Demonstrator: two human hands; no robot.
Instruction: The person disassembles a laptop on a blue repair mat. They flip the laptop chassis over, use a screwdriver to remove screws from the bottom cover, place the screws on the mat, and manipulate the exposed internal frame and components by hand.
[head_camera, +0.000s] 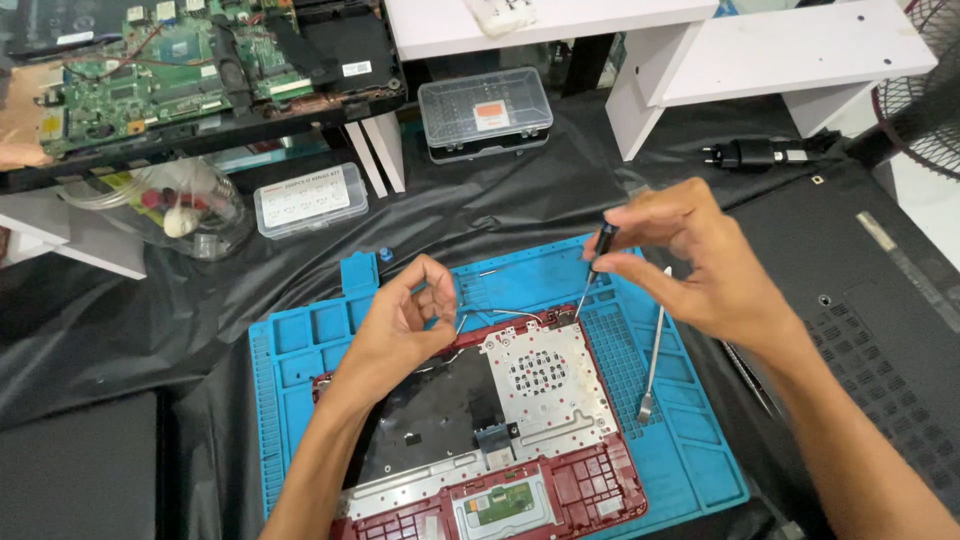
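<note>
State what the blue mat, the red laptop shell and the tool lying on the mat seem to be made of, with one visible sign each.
Blue mat: probably silicone or rubber; matte, with moulded compartments.
Red laptop shell: likely plastic; glossy, with moulded ribs.
Tool: apparently metal; thin, silvery and shiny.

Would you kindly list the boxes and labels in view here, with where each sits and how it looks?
Clear plastic case: top centre, rectangular, orange-and-white label on lid.
Small clear parts box: left of it, flat, white label.
White sticker: upper left, on the black opened laptop.
No screens visible.
</note>
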